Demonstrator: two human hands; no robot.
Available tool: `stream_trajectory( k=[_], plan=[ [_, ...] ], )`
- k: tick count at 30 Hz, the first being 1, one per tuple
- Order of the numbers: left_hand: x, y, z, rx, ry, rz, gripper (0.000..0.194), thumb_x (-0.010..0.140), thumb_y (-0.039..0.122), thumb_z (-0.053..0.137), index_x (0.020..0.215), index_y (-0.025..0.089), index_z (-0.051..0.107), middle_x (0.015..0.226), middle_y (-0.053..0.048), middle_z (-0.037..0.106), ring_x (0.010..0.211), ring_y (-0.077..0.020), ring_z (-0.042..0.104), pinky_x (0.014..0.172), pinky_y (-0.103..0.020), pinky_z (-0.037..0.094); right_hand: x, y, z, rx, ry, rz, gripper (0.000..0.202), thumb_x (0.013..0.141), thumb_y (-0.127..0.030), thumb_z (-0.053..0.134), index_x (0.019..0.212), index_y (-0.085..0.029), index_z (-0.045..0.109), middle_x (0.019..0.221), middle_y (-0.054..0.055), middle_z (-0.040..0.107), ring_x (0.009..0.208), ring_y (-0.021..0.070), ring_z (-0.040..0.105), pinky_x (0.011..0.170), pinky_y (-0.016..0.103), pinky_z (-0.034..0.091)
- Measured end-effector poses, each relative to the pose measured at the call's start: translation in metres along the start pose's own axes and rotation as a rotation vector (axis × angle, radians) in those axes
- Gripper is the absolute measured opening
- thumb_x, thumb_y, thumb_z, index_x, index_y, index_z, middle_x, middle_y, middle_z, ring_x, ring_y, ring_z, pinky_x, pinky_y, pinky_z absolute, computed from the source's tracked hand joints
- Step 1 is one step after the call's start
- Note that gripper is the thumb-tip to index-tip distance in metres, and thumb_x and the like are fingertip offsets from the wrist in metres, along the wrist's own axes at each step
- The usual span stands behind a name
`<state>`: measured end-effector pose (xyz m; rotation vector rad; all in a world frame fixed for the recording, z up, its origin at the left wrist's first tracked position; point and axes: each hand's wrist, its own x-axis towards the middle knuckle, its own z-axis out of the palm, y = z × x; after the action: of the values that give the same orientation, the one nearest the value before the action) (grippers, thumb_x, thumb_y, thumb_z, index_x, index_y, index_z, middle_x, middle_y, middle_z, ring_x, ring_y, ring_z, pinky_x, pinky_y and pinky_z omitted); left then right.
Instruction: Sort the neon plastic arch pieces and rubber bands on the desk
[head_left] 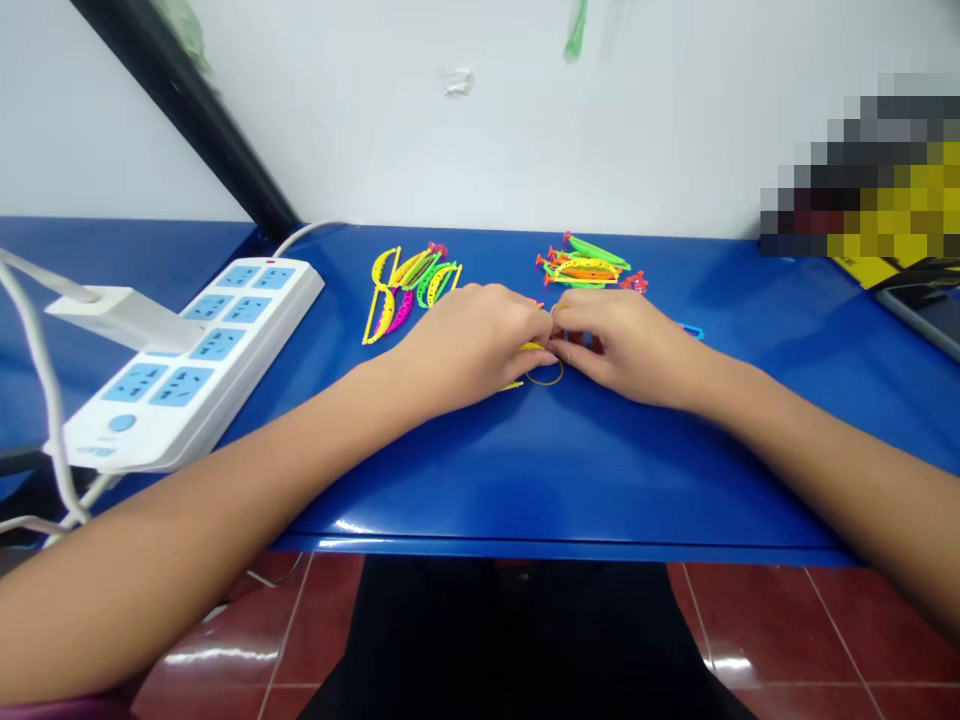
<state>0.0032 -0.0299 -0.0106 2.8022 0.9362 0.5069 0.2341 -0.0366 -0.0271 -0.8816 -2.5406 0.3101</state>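
My left hand (480, 345) is closed on a yellow plastic toy bow (513, 386), most of which is hidden under the palm and fingers. A thin rubber band (546, 381) loops down below the spot where both hands' fingertips meet. With thumb and forefinger pinched, my right hand (630, 340) grips what looks like the top of that band; the exact contact is covered. Behind the left hand lie several toy bows (386, 312) in yellow, green and magenta. A pile of green, yellow and orange toy pieces (589, 268) with red-orange tips lies behind the right hand.
A white power strip (300, 290) with a plugged-in adapter (124, 325) and cables stands on the left of the blue table (525, 490). A blue plastic piece (690, 331) shows past my right hand. A yellow item (870, 265) and a dark device (922, 310) lie far right.
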Motion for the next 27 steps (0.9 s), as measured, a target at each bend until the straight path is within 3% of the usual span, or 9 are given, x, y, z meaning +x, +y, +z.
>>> stream_trajectory(
  k=[11,18,27],
  plan=[
    [-0.0002,-0.0024,0.001,0.085,-0.007,0.078,0.011,0.099,0.023,0.074,0.091,0.018,0.079,0.088,-0.005,0.079,0.086,-0.0232,0.076,0.084,-0.034,0.058,-0.0002,0.0017,0.001,-0.001,0.028,-0.031,0.02,0.102,-0.015,0.058,0.085,-0.02,0.068,0.086,0.007,0.07,0.079,0.021,0.062,0.072,0.032,0.044],
    [-0.0003,0.0011,-0.0022,0.114,-0.052,0.048,0.012,0.101,0.023,0.072,0.094,0.017,0.079,0.097,-0.008,0.081,0.089,-0.0238,0.075,0.075,-0.031,0.052,-0.0003,0.0017,0.0008,0.004,0.013,-0.017,0.019,0.102,-0.015,0.058,0.086,-0.019,0.068,0.086,0.007,0.07,0.079,0.0209,0.062,0.072,0.032,0.043],
    [0.0001,0.0026,-0.0029,0.119,-0.111,0.014,0.012,0.102,0.022,0.069,0.098,0.016,0.079,0.108,-0.01,0.079,0.098,-0.0251,0.076,0.08,-0.032,0.053,-0.0015,0.002,0.002,0.003,0.016,-0.007,0.017,0.101,-0.014,0.058,0.086,-0.02,0.063,0.085,0.005,0.068,0.077,0.0191,0.061,0.07,0.03,0.041]
  ],
)
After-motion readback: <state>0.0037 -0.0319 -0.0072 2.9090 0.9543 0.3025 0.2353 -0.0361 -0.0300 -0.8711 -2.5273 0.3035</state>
